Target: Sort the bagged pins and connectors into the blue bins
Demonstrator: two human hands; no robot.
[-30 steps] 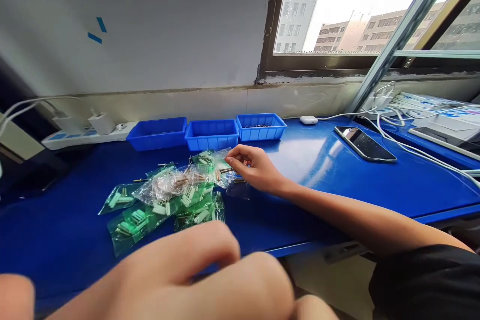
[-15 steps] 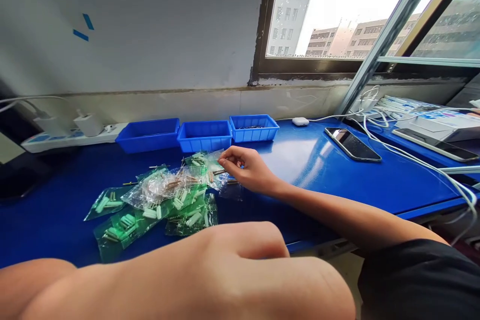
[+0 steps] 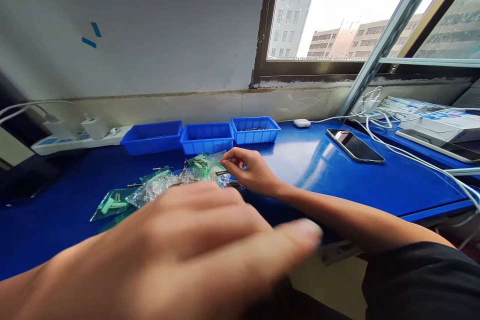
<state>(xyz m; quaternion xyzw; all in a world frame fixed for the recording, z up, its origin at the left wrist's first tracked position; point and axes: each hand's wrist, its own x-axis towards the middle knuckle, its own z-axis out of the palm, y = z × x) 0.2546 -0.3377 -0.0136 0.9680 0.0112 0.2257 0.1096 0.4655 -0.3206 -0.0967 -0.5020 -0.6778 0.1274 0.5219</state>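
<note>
1. The right hand (image 3: 249,170) reached across the blue worktop (image 3: 337,170) and pinched a small pin (image 3: 221,173) between thumb and forefinger at the edge of the pile of bags (image 3: 168,185), a fine grip suited to so thin a part.
2. The left hand (image 3: 180,255) hovered blurred close to the camera, fingers loosely spread and holding nothing, hiding part of the pile.
3. Three blue bins (image 3: 200,137) stood in a row just behind the bags, within easy reach.
4. A phone (image 3: 354,145) lay well apart to the right.
</note>
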